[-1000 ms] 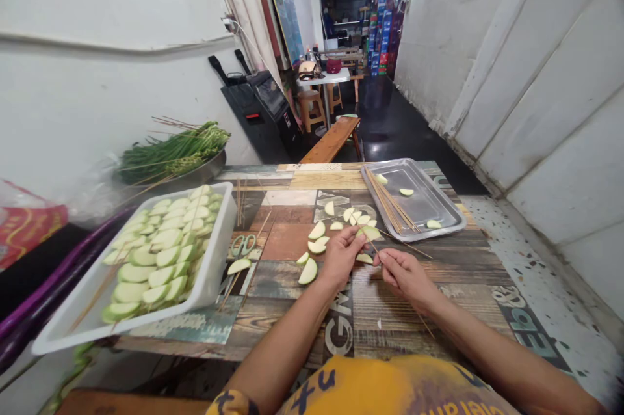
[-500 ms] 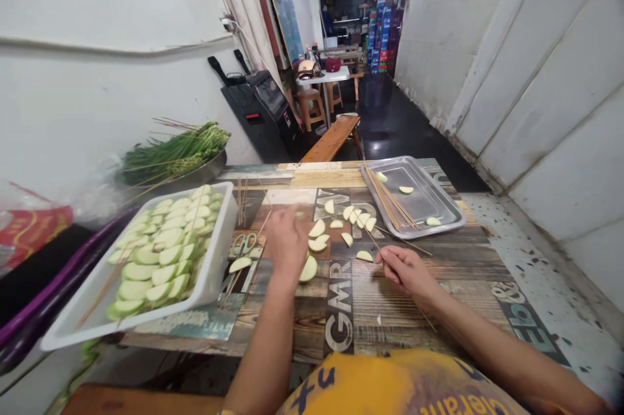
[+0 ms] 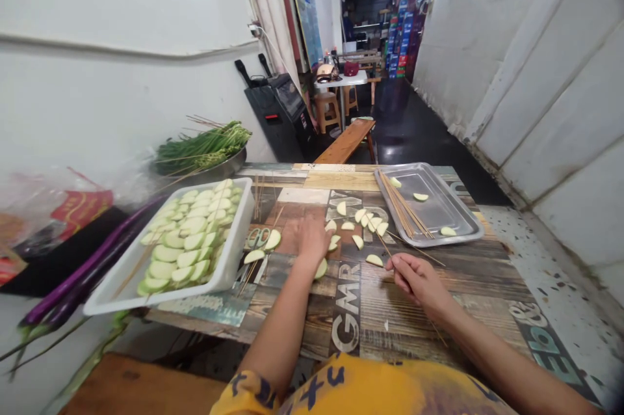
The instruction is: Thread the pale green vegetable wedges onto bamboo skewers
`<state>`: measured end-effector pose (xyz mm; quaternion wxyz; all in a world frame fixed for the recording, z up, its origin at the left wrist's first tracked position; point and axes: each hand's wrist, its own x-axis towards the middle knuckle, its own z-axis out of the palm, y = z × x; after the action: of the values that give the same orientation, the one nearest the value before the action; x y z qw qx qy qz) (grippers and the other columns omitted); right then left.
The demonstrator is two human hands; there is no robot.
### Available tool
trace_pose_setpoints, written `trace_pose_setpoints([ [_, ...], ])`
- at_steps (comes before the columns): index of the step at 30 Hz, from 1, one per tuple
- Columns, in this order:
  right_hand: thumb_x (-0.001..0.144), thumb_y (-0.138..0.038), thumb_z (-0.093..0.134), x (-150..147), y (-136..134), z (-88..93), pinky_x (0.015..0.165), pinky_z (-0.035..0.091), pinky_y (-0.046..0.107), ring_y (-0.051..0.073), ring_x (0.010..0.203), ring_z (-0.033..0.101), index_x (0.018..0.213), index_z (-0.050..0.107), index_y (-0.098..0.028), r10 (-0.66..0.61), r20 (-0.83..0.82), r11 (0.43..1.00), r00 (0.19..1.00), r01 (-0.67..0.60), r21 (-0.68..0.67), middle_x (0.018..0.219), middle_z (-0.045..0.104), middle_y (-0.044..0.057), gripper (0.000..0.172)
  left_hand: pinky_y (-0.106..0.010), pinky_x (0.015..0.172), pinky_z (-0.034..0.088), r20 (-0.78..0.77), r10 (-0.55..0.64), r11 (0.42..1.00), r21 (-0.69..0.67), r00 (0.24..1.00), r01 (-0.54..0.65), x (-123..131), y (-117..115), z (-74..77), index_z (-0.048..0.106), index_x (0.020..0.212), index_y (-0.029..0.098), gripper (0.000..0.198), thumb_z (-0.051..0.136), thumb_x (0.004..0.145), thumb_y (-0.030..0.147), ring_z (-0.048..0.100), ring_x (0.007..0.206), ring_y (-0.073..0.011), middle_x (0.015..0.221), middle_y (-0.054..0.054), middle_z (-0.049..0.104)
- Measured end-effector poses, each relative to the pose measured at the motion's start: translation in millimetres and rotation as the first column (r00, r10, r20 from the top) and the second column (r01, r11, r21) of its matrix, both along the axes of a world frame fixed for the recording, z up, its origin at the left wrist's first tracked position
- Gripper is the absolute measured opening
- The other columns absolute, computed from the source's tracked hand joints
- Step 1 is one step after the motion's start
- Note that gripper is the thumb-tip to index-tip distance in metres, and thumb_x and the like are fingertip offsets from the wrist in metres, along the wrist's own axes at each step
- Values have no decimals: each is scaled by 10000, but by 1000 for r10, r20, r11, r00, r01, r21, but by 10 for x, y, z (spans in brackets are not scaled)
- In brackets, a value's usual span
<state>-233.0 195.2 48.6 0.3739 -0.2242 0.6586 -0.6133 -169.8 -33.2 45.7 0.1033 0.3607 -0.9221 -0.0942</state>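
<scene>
A tabletop (image 3: pixel 375 317) printed like patchwork planks is carrying a white tub (image 3: pixel 238 242) of pale green slices at the left and a metal tray (image 3: pixel 435 208) at the far right. Loose slices (image 3: pixel 361 215), green-handled scissors (image 3: pixel 257 237) and thin skewers (image 3: pixel 418 250) are lying between them.

Table (image 3: pixel 380 337), printed surface, lower centre of the frame: large pale capitals "GMR", set sideways so that they read up the frame.

Same surface, lower right of the frame: teal letters "Eb", followed by a pale "&".

Yellow shirt (image 3: pixel 390 392), bottom edge: dark printed characters, cut off by the frame, not legible.

Wall poster (image 3: pixel 305 8), upper centre: print too small to read.

Red packaging (image 3: pixel 80 207), left: gold markings, blurred.
</scene>
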Motion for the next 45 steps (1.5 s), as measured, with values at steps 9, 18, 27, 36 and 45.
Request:
trace_pose_setpoints([
  [9, 806, -517, 470, 44, -25, 15, 332, 169, 153, 32, 338, 225, 770, 527, -155, 45, -53, 998, 998, -43, 38, 411, 345, -90, 367, -296, 749, 389, -201, -35, 967, 240, 979, 83, -48, -71, -167, 595, 976, 158, 307, 579, 671, 196, 558, 865, -211, 940, -110, 624],
  [18, 850, -487, 403, 41, -9, -30, 362, 210, 173, 49, 352, 264, 792, 528, -158, 90, -186, 994, 978, -76, 80, 420, 360, -85, 357, -269, 656, 459, -599, 329, 531, 757, 730, 382, -105, 41, -108, 515, 801, 169, 187, 613, 642, 177, 569, 652, -133, 693, 1, 589],
  [27, 860, -405, 417, 110, -26, -94, 427, 280, 201, 92, 423, 375, 886, 626, -136, 115, -420, 992, 900, -80, 101, 456, 431, -43, 342, -282, 726, 522, -399, 690, -13, 828, 604, 561, -113, 243, 21, 529, 900, 125, 171, 580, 738, 102, 638, 703, -127, 795, -58, 655],
  [36, 844, -367, 451, 117, -44, -139, 455, 318, 202, 139, 565, 500, 887, 665, -159, 80, -446, 995, 891, -43, 92, 637, 599, 22, 302, -266, 806, 515, -286, 789, -88, 823, 544, 561, -127, 320, 16, 574, 827, 101, 73, 554, 765, 69, 642, 752, -120, 828, -80, 665],
  [45, 865, -351, 418, 129, -55, -120, 463, 324, 202, 137, 593, 511, 906, 659, -149, 110, -487, 990, 866, -55, 127, 666, 596, 27, 317, -319, 841, 515, -298, 801, -85, 801, 518, 593, -126, 361, -3, 516, 768, 108, 49, 529, 781, 63, 654, 756, -142, 797, -77, 665],
])
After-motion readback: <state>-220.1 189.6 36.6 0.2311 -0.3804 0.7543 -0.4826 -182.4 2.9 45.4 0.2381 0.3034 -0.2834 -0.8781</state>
